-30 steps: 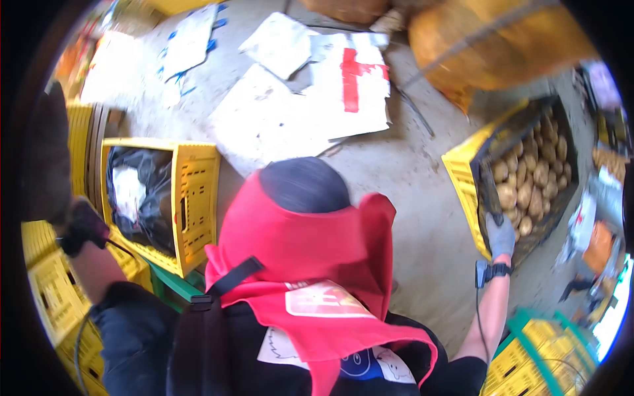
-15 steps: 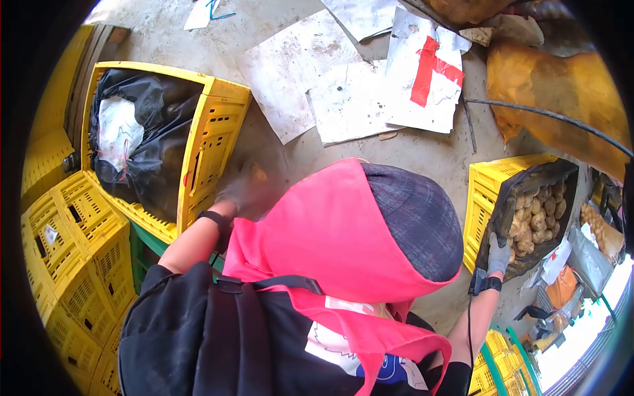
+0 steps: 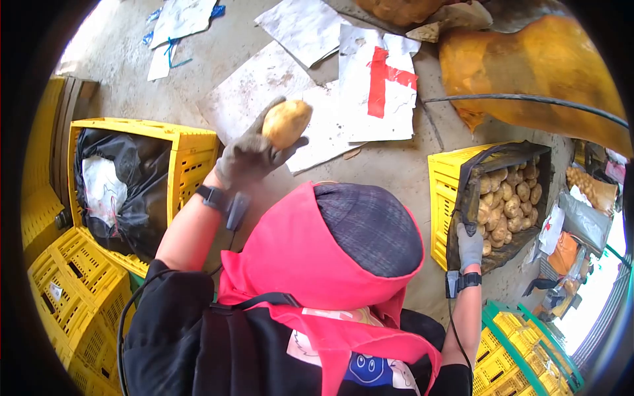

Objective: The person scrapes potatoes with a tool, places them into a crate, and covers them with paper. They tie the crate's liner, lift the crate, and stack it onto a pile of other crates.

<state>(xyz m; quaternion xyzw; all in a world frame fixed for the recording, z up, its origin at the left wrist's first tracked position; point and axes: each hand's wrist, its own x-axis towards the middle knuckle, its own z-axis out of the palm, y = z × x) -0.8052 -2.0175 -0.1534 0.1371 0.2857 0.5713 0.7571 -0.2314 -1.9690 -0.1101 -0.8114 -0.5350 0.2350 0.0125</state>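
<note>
In the head view my left hand [image 3: 249, 157], in a dark grey glove, is raised over the paper sheets and closed round one large potato [image 3: 288, 124]. At the right stands a yellow crate [image 3: 444, 204] lined with black sheeting [image 3: 463, 191], and many potatoes [image 3: 512, 204] lie inside it. My right hand [image 3: 469, 245], in a light grey glove, grips the lined near edge of this crate, its fingers hooked over the sheeting. Straps with small devices are on both wrists.
At the left is another yellow crate [image 3: 191, 162] holding black plastic, with stacked yellow crates [image 3: 79, 277] below it. Paper sheets [image 3: 264, 86] lie on the concrete floor. A dark cable [image 3: 528, 98] crosses before a large orange sack [image 3: 528, 66]. Bags and clutter [image 3: 584, 218] lie far right.
My left hand has moved up and away from the left crate, and the potato in it now shows clearly. My right hand stays on the right crate's edge. The whole view has shifted.
</note>
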